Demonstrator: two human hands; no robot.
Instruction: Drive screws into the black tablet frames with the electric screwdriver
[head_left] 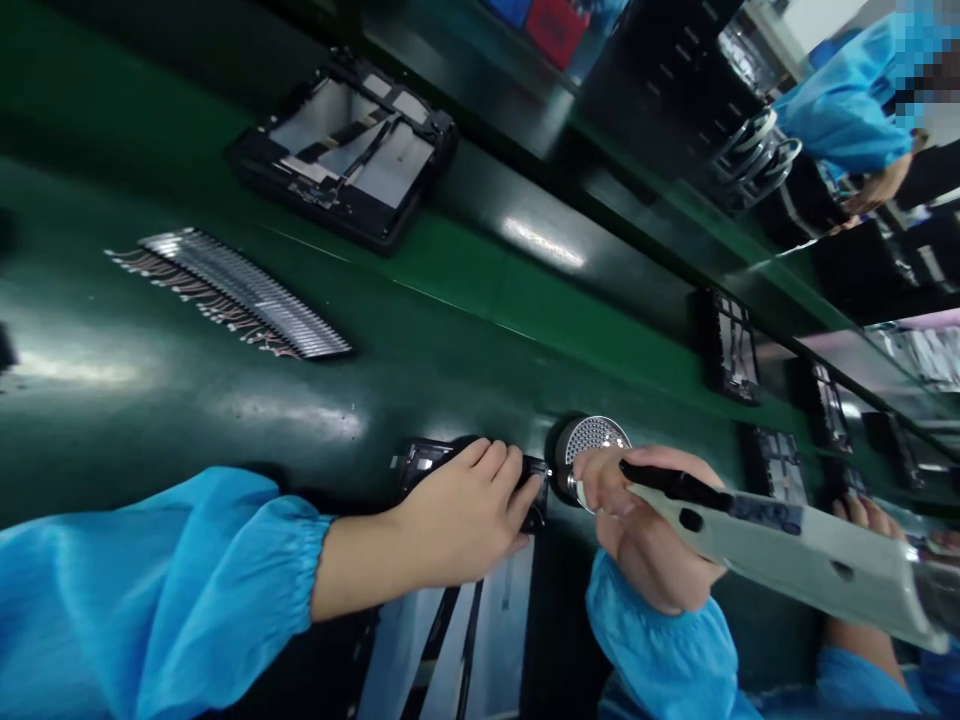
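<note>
My left hand (472, 510) rests over the top end of an opened tablet (495, 620), its fingers together and curled onto the black frame. Pale battery panels and dark ribbon strips show below the hand. My right hand (649, 530) is closed around a pale green electric screwdriver (795, 560) with a black lever. The screwdriver lies slanted, its body stretching to the right. Its silver nose is close to the tablet's upper right corner; whether the bit touches a screw there I cannot make out. Just behind the nose sits a round metal dish (598, 433) with a perforated top.
A fanned row of small silver parts with wires (247, 290) lies to the left. Another opened tablet (352, 150) sits farther back. Several more line the bench (735, 345) on the right. A co-worker's hand (866, 515) is close at right; another person in blue (847, 100) works across.
</note>
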